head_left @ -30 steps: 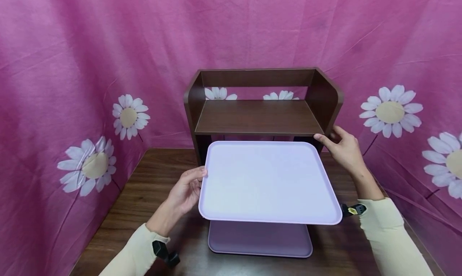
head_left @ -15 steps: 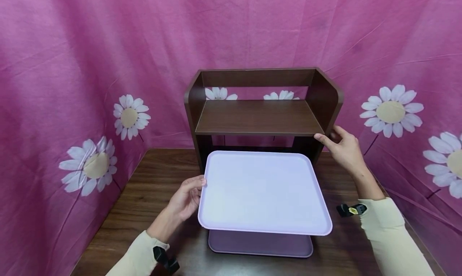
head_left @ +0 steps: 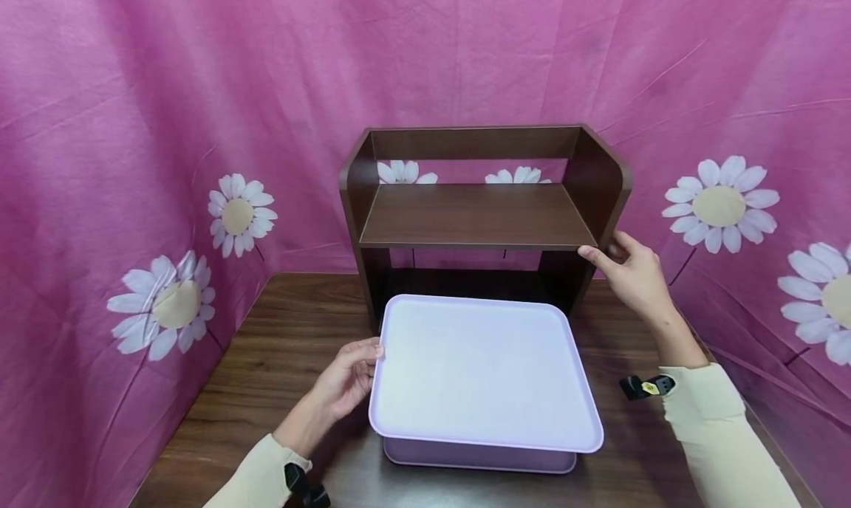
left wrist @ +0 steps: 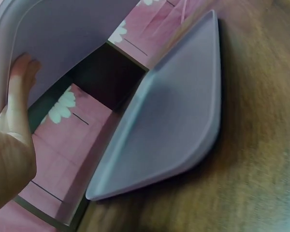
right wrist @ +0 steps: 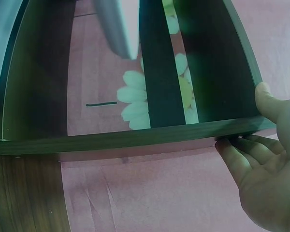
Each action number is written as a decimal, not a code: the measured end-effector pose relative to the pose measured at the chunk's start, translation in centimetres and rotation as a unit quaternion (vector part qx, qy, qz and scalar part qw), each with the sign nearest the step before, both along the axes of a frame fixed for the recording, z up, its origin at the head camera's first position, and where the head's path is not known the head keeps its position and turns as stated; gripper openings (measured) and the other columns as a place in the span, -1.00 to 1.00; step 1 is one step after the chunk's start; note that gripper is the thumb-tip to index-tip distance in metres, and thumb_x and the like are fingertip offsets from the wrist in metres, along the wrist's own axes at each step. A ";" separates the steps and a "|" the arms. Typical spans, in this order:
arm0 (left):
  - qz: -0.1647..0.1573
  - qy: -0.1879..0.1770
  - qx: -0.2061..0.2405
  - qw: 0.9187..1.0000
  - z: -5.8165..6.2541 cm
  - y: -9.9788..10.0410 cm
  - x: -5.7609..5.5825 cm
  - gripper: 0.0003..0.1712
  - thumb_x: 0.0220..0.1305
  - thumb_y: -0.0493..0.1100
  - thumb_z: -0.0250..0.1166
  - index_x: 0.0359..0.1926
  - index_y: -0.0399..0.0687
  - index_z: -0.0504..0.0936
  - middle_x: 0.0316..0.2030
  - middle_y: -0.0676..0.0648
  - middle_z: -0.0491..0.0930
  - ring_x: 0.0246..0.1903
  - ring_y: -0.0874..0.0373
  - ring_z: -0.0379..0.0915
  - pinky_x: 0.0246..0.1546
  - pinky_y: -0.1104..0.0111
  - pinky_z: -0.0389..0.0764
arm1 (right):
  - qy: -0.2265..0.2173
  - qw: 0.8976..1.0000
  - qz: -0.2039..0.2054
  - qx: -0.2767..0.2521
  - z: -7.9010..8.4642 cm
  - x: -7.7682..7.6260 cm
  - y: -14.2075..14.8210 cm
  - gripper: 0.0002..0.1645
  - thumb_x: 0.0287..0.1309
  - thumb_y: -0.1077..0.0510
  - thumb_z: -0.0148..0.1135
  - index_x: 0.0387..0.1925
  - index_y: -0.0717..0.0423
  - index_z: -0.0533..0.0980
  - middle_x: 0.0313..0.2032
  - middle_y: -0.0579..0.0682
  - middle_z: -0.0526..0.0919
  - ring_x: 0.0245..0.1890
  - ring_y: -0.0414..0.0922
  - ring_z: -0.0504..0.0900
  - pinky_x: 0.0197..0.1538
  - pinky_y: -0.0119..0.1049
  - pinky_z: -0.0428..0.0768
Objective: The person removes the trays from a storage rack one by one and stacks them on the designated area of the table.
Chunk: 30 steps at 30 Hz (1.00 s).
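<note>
My left hand [head_left: 344,379] grips the left edge of a lilac tray [head_left: 485,375], its thumb on the rim and fingers underneath. That tray is held above a second lilac tray [head_left: 479,458], which lies on the table and is mostly covered in the head view. The left wrist view shows the lower tray [left wrist: 169,111] apart from the raised one, whose underside [left wrist: 67,38] touches my fingers. My right hand [head_left: 631,275] holds the right side panel of a dark brown desk shelf [head_left: 479,213]. In the right wrist view, thumb and fingers straddle that panel's edge [right wrist: 135,138].
The two-level shelf stands at the back of the wood-grain table [head_left: 292,331], directly behind the trays. A pink cloth [head_left: 465,50] with white daisies surrounds the table at the back and sides. Both forearms wear black wrist devices.
The upper tray has come down and toward me in my left hand, covering more of the lower tray and uncovering the shelf's lower level. My right hand has stayed on the shelf.
</note>
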State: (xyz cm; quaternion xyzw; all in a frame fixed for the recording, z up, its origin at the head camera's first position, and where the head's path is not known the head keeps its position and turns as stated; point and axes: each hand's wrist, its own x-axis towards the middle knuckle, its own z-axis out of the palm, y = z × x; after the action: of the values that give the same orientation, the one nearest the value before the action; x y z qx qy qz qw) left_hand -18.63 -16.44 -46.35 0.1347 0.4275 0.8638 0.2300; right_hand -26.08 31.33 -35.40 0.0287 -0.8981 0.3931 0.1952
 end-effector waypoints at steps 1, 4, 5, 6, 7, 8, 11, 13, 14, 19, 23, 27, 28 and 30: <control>-0.003 0.000 -0.001 1.000 -0.2 0.0 0.0 -0.47 0.54 -0.44 -0.18 -0.18 0.00 0.73 -0.33 0.08 0.84 -0.32 0.32 0.79 -0.27 0.46 0.80 | -0.001 1.000 0.000 -0.001 0.0 0.0 0.0 -0.26 0.41 -0.22 0.36 0.36 0.19 0.51 0.11 0.34 0.73 -0.30 -0.46 0.47 -0.34 -0.65 0.41; -0.007 -0.005 -0.006 1.000 -0.8 -0.2 0.1 -0.48 0.54 -0.44 -0.18 -0.17 0.00 0.72 -0.33 0.08 0.83 -0.31 0.33 0.78 -0.27 0.46 0.80 | -0.004 1.000 0.002 -0.003 0.0 0.0 0.0 -0.24 0.42 -0.23 0.36 0.40 0.18 0.49 0.15 0.34 0.70 -0.26 -0.54 0.48 -0.31 -0.69 0.41; -0.007 -0.007 -0.008 1.000 -1.0 -0.2 0.2 -0.48 0.54 -0.44 -0.18 -0.17 0.00 0.72 -0.33 0.08 0.83 -0.31 0.33 0.78 -0.27 0.46 0.80 | -0.005 1.000 0.002 -0.004 0.0 0.0 0.1 -0.22 0.42 -0.23 0.36 0.41 0.18 0.48 0.16 0.34 0.69 -0.24 -0.57 0.47 -0.30 -0.70 0.41; -0.007 -0.010 -0.010 1.000 -1.3 -0.3 0.2 -0.48 0.54 -0.44 -0.18 -0.17 0.00 0.71 -0.33 0.08 0.83 -0.32 0.33 0.78 -0.27 0.46 0.79 | -0.007 1.000 0.003 -0.004 0.0 -0.1 0.1 -0.21 0.42 -0.24 0.35 0.42 0.17 0.48 0.18 0.34 0.68 -0.22 -0.58 0.47 -0.29 -0.70 0.41; -0.006 -0.013 -0.011 1.000 -1.5 -0.3 0.2 -0.48 0.54 -0.44 -0.18 -0.18 0.00 0.71 -0.33 0.08 0.83 -0.32 0.32 0.78 -0.27 0.46 0.80 | -0.008 1.000 0.004 -0.002 0.0 -0.1 0.1 -0.21 0.42 -0.24 0.35 0.43 0.17 0.47 0.19 0.33 0.68 -0.21 -0.60 0.47 -0.28 -0.71 0.41; -0.005 -0.015 -0.013 1.000 -1.7 -0.3 0.3 -0.48 0.54 -0.44 -0.19 -0.17 0.00 0.71 -0.33 0.08 0.83 -0.32 0.32 0.78 -0.27 0.46 0.80 | -0.008 1.000 0.004 -0.002 0.0 -0.1 0.1 -0.21 0.42 -0.24 0.35 0.44 0.17 0.47 0.19 0.32 0.67 -0.19 -0.62 0.47 -0.27 -0.72 0.41; -0.002 -0.021 -0.021 1.000 -2.3 -0.3 0.4 -0.48 0.54 -0.44 -0.18 -0.18 0.01 0.71 -0.33 0.08 0.83 -0.32 0.31 0.78 -0.26 0.45 0.80 | -0.005 1.000 0.005 0.000 -0.1 -0.1 0.1 -0.23 0.42 -0.23 0.35 0.41 0.18 0.49 0.17 0.31 0.69 -0.23 -0.57 0.48 -0.29 -0.70 0.41; -0.002 -0.025 -0.026 0.999 -2.6 -0.4 0.5 -0.50 0.53 -0.43 -0.16 -0.18 0.02 0.71 -0.33 0.09 0.83 -0.32 0.31 0.78 -0.25 0.44 0.80 | -0.001 1.000 0.005 0.000 -0.2 -0.1 0.1 -0.25 0.42 -0.22 0.35 0.38 0.19 0.50 0.15 0.31 0.70 -0.25 -0.55 0.48 -0.30 -0.69 0.41; -0.002 -0.026 -0.029 0.999 -2.8 -0.3 0.5 -0.51 0.53 -0.43 -0.15 -0.19 0.02 0.70 -0.33 0.09 0.82 -0.32 0.31 0.78 -0.25 0.44 0.80 | 0.001 1.000 0.004 -0.001 -0.2 -0.1 0.1 -0.26 0.42 -0.21 0.36 0.38 0.20 0.51 0.13 0.32 0.71 -0.27 -0.52 0.48 -0.31 -0.68 0.41; -0.001 -0.039 -0.041 0.998 -3.6 -0.2 0.5 -0.54 0.52 -0.42 -0.13 -0.24 0.05 0.67 -0.36 0.11 0.80 -0.33 0.33 0.76 -0.25 0.45 0.79 | 0.007 1.000 0.003 0.001 -0.2 0.0 0.1 -0.30 0.42 -0.19 0.36 0.33 0.21 0.53 0.09 0.34 0.73 -0.31 -0.45 0.47 -0.34 -0.64 0.40; 0.000 -0.049 -0.061 0.997 -4.3 0.0 0.5 -0.55 0.52 -0.42 -0.12 -0.24 0.04 0.66 -0.37 0.11 0.80 -0.33 0.33 0.76 -0.23 0.44 0.79 | 0.010 1.000 0.004 0.001 -0.3 -0.1 0.1 -0.32 0.42 -0.18 0.37 0.31 0.20 0.54 0.05 0.29 0.76 -0.31 -0.42 0.47 -0.35 -0.61 0.40; -0.001 -0.054 -0.077 0.996 -5.0 0.3 0.5 -0.58 0.50 -0.42 -0.08 -0.27 0.05 0.65 -0.38 0.12 0.78 -0.35 0.32 0.75 -0.24 0.43 0.79 | 0.011 1.000 0.000 0.000 -0.3 -0.1 0.2 -0.37 0.40 -0.19 0.39 0.25 0.16 0.57 -0.21 -0.10 0.82 -0.38 -0.40 0.46 -0.43 -0.53 0.39; -0.001 -0.055 -0.079 0.995 -5.1 0.4 0.5 -0.59 0.49 -0.41 -0.08 -0.29 0.05 0.64 -0.39 0.13 0.78 -0.36 0.33 0.74 -0.24 0.44 0.79 | 0.011 1.000 -0.001 -0.001 -0.3 -0.1 0.2 -0.38 0.39 -0.19 0.40 0.23 0.14 0.57 -0.27 -0.18 0.79 -0.39 -0.39 0.45 -0.45 -0.51 0.39; 0.000 -0.057 -0.082 0.995 -5.4 0.5 0.5 -0.60 0.48 -0.41 -0.06 -0.31 0.06 0.63 -0.40 0.13 0.76 -0.37 0.33 0.73 -0.25 0.44 0.79 | 0.011 1.000 -0.001 -0.002 -0.2 -0.1 0.2 -0.39 0.39 -0.20 0.40 0.22 0.13 0.57 -0.36 -0.38 0.70 -0.41 -0.38 0.45 -0.48 -0.48 0.38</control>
State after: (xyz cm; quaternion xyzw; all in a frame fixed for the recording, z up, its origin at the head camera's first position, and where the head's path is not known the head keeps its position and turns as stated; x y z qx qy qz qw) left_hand -18.14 -15.95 -51.70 0.0655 0.4833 0.8319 0.2646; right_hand -26.18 31.57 -35.63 0.0317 -0.8950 0.3948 0.2052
